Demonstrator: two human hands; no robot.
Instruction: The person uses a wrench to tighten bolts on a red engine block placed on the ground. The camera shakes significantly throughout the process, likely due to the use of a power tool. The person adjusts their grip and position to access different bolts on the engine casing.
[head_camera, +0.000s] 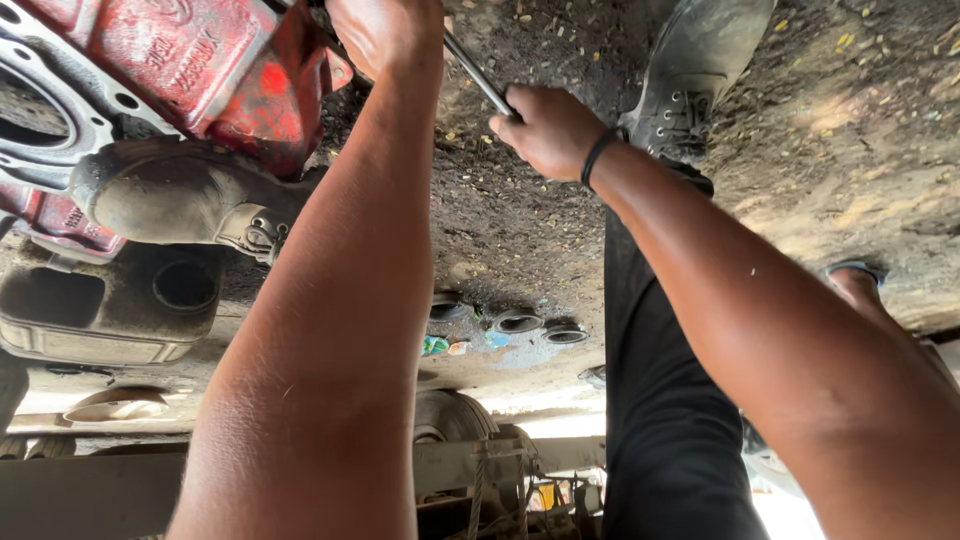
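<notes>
My left hand (385, 30) reaches to the top edge of the view, beside a red engine block (180, 60), and seems closed on the far end of a thin metal bar (478, 80). My right hand (550, 130), with a black band on its wrist, grips the bar's near end. The bar runs at a slant between the two hands, above oily, dirty ground. Part of my left hand's fingers is cut off by the frame.
A grey, grimy housing (170, 195) hangs off the block, with a black pan (110, 300) beside it. Several metal rings (520, 322) lie on the ground. A black-trousered leg and boot (690, 80) stand close. Another person's sandalled foot (855, 275) is at the right, a tyre (450, 415) behind.
</notes>
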